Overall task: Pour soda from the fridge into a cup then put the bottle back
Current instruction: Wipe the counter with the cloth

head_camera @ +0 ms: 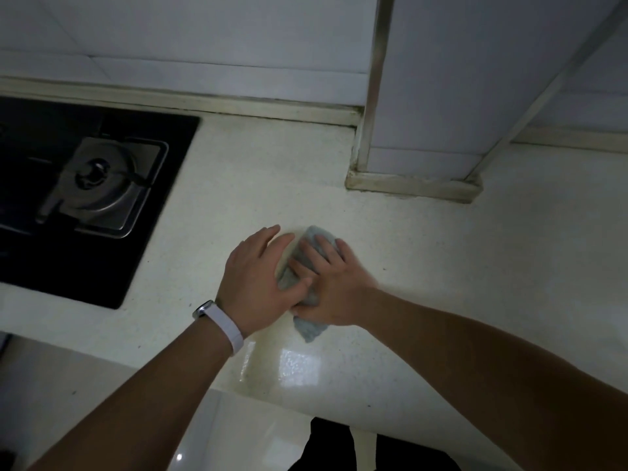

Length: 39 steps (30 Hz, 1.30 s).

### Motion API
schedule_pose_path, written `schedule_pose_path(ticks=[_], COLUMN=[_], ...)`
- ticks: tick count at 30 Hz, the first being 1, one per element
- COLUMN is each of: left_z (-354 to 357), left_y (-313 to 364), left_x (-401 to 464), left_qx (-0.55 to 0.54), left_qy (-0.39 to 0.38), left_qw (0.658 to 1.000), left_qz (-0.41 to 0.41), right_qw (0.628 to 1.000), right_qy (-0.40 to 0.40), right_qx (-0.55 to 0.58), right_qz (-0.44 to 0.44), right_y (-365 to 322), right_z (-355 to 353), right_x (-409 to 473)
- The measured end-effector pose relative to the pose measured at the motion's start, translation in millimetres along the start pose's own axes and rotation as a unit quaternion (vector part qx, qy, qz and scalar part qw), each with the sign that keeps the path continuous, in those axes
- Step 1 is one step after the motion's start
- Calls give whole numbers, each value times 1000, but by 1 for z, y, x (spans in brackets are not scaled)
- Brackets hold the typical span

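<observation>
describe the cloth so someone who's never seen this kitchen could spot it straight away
Start at the pale countertop, right of the black gas hob and in front of the tiled pillar. The cloth lies there under the left hand and right hand. It is the only soft, grey-blue thing on that surface.

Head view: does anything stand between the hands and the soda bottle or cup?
Cannot be judged: no bottle, cup or fridge is in view. Both hands are busy with a grey cloth on the countertop; the left hand and right hand press on it, fingers overlapping.
</observation>
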<state>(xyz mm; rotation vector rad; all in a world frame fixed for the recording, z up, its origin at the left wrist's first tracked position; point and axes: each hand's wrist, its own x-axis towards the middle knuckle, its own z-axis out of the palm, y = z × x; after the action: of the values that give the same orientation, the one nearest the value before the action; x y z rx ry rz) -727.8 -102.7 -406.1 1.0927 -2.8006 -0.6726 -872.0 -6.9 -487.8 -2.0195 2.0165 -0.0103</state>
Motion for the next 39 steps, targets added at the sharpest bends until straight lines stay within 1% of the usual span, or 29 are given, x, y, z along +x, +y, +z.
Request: schedule_pose_path(ticks=[3,5,9,16,22,26,29,32,35,39], left_z=[1,3,18,45,59,63,60,54,50,43], left_y=[3,10,36,84,116,134,135,127,120,107], left_x=[-3,-2,8,20,34,36,36,35,33,34], left_qx=[0,0,-3,-9,-15,-8,-6,2,-2,0], left_qy=[-2,-4,-18,-51,-60,-63,-59,-42,-37,-21], left_qw=[1000,1000,1000,997,994,993,994,995,997,998], left_qz=[-2,-1,18,66,95,97,96,88,69,60], right_qw=[999,998,999,994,970,954,942,943,948,971], right_qy=[2,5,1,-8,-10,1,5,-7,-9,-5], right_qx=[-4,2,9,7,9,13,11,15,20,8], right_qz=[-43,-56,-33,111,242,299,335,333,318,241], right_y=[-2,-1,10,78,142,188,208,212,206,185], right_z=[7,8,13,12,10,14,12,7,2,-6], right_x=[-18,-35,-77,-162,-236,-282,-294,-288,-261,-196])
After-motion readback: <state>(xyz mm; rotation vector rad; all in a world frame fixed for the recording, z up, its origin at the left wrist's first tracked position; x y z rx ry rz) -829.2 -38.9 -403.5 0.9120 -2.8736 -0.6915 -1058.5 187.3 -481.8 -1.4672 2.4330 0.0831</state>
